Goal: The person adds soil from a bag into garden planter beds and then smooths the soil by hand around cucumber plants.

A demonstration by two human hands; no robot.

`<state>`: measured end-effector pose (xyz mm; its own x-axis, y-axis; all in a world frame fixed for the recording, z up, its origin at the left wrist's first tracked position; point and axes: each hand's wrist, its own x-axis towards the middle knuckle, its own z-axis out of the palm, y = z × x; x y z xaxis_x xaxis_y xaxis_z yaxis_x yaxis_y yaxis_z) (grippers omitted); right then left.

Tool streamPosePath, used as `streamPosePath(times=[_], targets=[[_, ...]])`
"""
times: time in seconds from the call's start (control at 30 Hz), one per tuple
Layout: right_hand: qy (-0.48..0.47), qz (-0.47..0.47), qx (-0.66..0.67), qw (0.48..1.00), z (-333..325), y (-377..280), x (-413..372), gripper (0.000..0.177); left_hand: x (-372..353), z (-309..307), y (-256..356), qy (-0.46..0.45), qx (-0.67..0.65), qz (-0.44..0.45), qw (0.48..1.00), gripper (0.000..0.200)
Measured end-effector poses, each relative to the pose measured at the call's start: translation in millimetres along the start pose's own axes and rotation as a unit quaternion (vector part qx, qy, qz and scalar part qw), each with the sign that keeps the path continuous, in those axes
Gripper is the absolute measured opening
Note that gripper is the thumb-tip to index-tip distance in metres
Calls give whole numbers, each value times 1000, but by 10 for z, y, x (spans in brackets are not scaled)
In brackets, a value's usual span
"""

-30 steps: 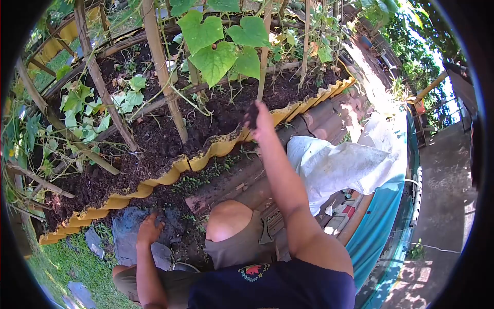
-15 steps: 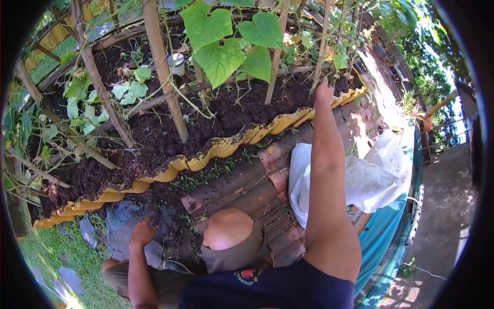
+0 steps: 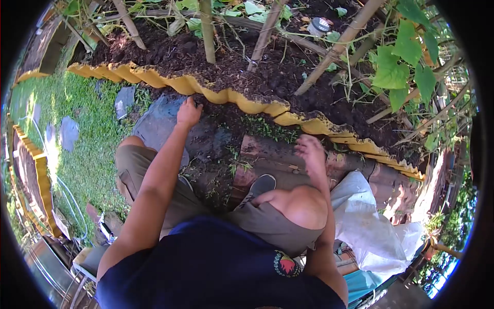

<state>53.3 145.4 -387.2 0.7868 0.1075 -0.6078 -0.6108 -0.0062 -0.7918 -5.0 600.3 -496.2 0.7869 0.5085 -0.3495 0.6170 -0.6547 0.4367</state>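
I am crouched beside a raised bed of dark soil [image 3: 267, 77] edged with yellow corrugated border [image 3: 247, 103]. My left hand [image 3: 188, 111] rests with bent fingers on the dark soil and flat grey stone [image 3: 157, 121] just below the border. Soil-stained and holding nothing, my right hand [image 3: 310, 149] hovers with loose fingers over the reddish roof tiles [image 3: 267, 154] beside my bare knee [image 3: 303, 203]. A white sack [image 3: 370, 226] lies to the right of that knee.
Bamboo stakes [image 3: 207, 31] and leafy vines [image 3: 406, 62] rise from the bed. Grass [image 3: 87, 134] with stepping stones [image 3: 68, 133] spreads to the left, bordered by more yellow edging [image 3: 41, 180]. My dark shoe [image 3: 260, 186] stands on the tiles.
My right arm has come back from its reach over the bed, and the hand is now low by my knee. The view has swung left. My left hand stays on the ground.
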Motion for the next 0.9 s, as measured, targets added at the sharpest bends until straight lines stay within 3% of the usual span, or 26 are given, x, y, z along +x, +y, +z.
streamPosePath(times=[0.07,0.13,0.2,0.27,0.33,0.47,0.53,0.6,0.67,0.77,0.9], targets=[[-104,56,-103,988,317,126,20,30,49,245,5,89,-17,-33,995,67],[-137,75,-171,973,487,273,53,30,86,496,0,214,32,-48,975,71],[-144,84,-243,956,577,249,-1,30,170,719,-80,239,11,-68,969,71],[-156,82,-258,950,470,253,-17,30,50,874,-50,187,34,18,982,65],[-113,98,-263,953,372,120,-68,31,-191,853,170,65,-84,89,990,55],[-3,108,-222,969,-13,45,-33,29,-21,542,-191,383,-138,35,913,48],[10,109,-209,972,-37,97,9,29,369,165,-567,461,-105,-52,880,51],[12,125,-195,973,-29,211,46,31,719,-153,-951,469,-60,-101,876,51],[-10,142,-193,971,46,304,49,34,979,-247,-1258,389,-48,-148,908,51],[-28,174,-189,966,63,361,-39,35,990,-363,-1135,256,13,-174,951,49],[-8,157,-153,976,72,324,-90,36,961,-7,-1047,322,-39,-49,945,41]])
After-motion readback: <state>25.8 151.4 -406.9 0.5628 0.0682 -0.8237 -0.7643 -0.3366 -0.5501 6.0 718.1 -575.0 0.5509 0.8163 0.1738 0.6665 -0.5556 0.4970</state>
